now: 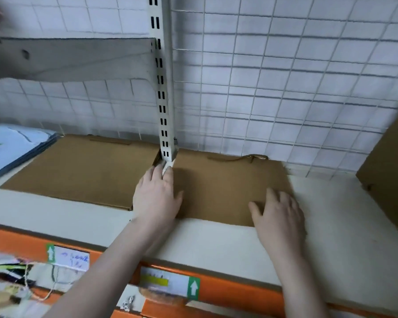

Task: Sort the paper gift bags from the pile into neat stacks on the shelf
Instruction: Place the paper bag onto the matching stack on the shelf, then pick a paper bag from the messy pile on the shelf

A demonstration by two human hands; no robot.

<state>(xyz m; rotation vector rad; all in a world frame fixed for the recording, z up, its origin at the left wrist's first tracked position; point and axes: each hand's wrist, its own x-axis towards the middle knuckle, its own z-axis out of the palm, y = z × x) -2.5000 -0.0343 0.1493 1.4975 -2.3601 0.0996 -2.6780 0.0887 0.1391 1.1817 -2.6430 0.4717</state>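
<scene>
With both your palms down on the shelf [216,239], you're working the right-hand brown paper bag [225,187], which lies flat on the pale shelf board just right of the slotted metal post [163,92]. Your left hand [157,196] has fingers straight and together, lying along the bag's left edge, fingertips up against the foot of the post. Your right hand [278,214] has fingers spread and relaxed, pressing flat on the bag's near right corner. Neither hand is curled round anything.

The bag's cord handle [246,158] shows at the far edge, by the wire grid back wall [285,76]. A second flat brown bag [83,168] lies left of the post, just beside the first; can't tell if their edges touch, your left hand covers the gap. Further left, a stack of light blue bags [12,148] overlaps or abuts that bag's far left corner. At the right edge, a brown cardboard sheet [391,168] stands tilted, well apart from your bag.

An upper shelf bracket [74,58] runs left from the post. The near shelf rim is an orange rail [239,292] with paper labels [168,283] and green arrow stickers. Below left is a blurred jumble of paper and string [14,278].
</scene>
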